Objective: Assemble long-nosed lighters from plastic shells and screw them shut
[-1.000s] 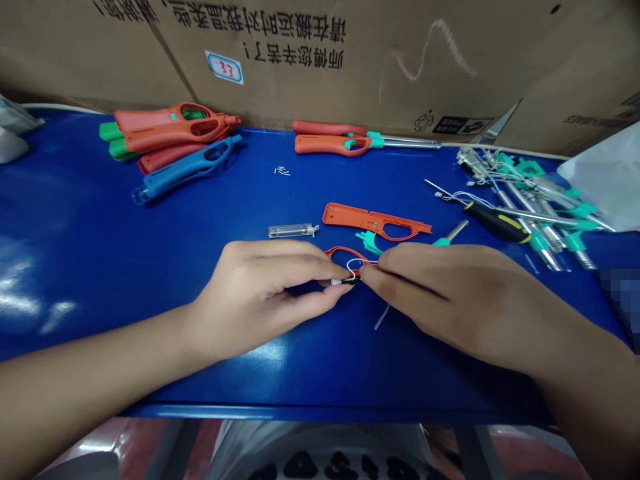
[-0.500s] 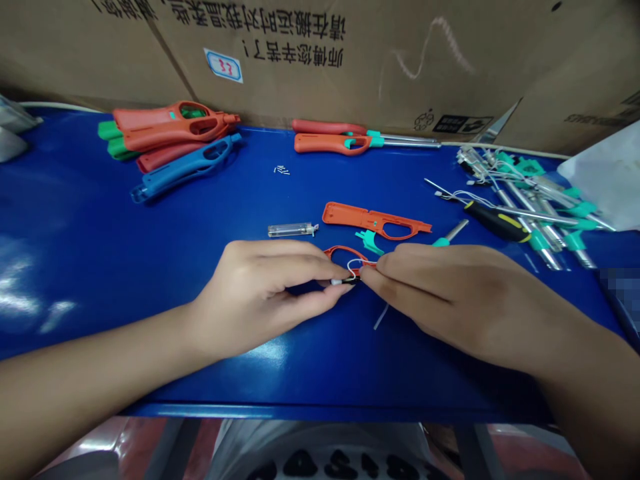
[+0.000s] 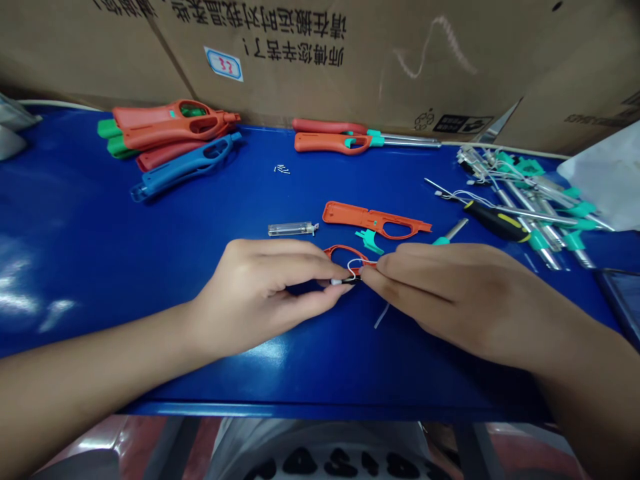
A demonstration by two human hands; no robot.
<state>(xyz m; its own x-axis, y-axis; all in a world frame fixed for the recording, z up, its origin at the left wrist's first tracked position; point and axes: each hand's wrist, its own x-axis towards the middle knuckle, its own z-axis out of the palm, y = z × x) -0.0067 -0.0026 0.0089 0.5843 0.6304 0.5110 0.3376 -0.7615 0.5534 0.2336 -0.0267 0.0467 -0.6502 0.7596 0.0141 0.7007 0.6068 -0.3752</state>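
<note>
My left hand (image 3: 260, 293) and my right hand (image 3: 450, 300) meet fingertip to fingertip low over the blue table (image 3: 100, 267). Both are pinched on a small white-and-black part with a thin white wire (image 3: 350, 275) looping up from it. Under the fingertips lies an orange lighter shell half (image 3: 345, 253), mostly hidden. Just beyond lie a second orange shell half (image 3: 375, 220), a teal trigger piece (image 3: 370, 240) and a clear fuel tube (image 3: 293, 229). A metal nozzle with a teal collar (image 3: 450, 235) pokes out past my right hand.
Finished orange, red and blue lighters (image 3: 175, 143) are piled at the back left, two more (image 3: 350, 139) at the back centre. A screwdriver (image 3: 497, 222) and several metal nozzle assemblies (image 3: 535, 200) lie at the right. Cardboard boxes (image 3: 350, 53) wall the back.
</note>
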